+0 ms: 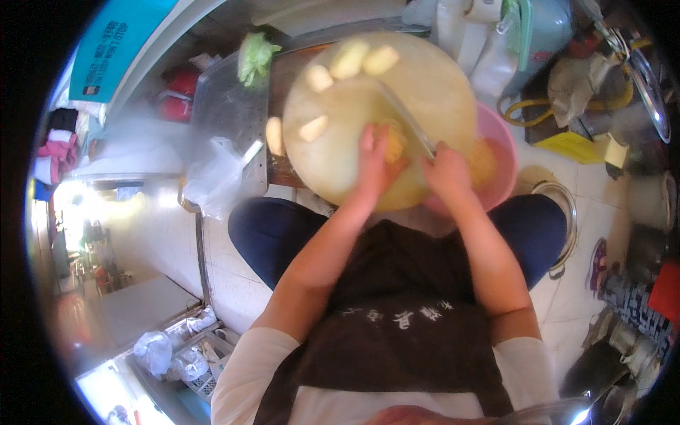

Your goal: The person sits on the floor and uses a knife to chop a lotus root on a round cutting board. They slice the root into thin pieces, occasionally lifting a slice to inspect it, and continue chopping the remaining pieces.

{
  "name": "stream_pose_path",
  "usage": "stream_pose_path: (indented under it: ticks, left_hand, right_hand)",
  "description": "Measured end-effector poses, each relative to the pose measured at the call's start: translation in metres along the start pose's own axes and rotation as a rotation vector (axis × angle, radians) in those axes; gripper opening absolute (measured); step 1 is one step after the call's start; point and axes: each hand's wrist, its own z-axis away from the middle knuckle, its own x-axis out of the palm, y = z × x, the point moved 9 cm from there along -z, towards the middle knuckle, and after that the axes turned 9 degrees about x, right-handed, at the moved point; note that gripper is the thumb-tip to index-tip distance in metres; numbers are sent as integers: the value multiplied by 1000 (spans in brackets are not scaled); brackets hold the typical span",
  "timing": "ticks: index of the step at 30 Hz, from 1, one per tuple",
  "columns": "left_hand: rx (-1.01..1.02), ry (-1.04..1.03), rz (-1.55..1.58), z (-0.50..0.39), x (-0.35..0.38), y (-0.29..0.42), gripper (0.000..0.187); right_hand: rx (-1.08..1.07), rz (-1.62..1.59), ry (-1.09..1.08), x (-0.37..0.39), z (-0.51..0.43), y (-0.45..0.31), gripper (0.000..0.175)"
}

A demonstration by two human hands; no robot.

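On the large round chopping board (334, 180), my left hand (376, 159) grips a mound of sliced yellow vegetable (393, 142), perhaps potato, with fingers on one side and thumb on the other. The handle of a kitchen knife (406, 116) is in my right hand (449, 169). Its blade, seen almost edge-on, slants up and left just beyond the mound. Pale peeled pieces (349, 59) lie along the board's far rim, with another piece (313, 128) to the left. One more (274, 136) rests beside the board's left edge.
A pink basin (511, 159) with yellow shreds sits partly under the board's right side. Leafy greens (256, 59) lie at the edge of a perforated metal tray (228, 98) on the left, near a clear plastic bag (215, 172). A round metal lid or pan (569, 212) is by my right knee.
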Motion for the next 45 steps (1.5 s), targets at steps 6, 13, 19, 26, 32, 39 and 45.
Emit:
stream_pose_path:
  ticks: [6, 13, 19, 26, 32, 39, 45]
  left_hand:
    - [22, 91, 16, -1, -16, -4, 76]
    - [-586, 414, -382, 17, -146, -111, 54]
    - [-417, 170, 126, 25, -117, -128, 45]
    - [-373, 425, 400, 47, -130, -95, 57]
    - [-449, 534, 1077, 16, -194, -30, 61]
    - [-36, 801, 1297, 13, -295, 24, 66]
    - [65, 850, 1350, 22, -336, 59, 70]
  right_hand:
    - [-153, -42, 90, 2, 5, 0, 30]
    - [-137, -10, 69, -2, 12, -14, 29]
    - [-88, 21, 70, -1, 5, -13, 29]
    - [-123, -30, 132, -2, 4, -11, 30]
    - [-97, 133, 138, 1, 2, 35, 33]
    - [-117, 57, 116, 1, 10, -1, 34]
    - [-90, 96, 143, -7, 19, -6, 32]
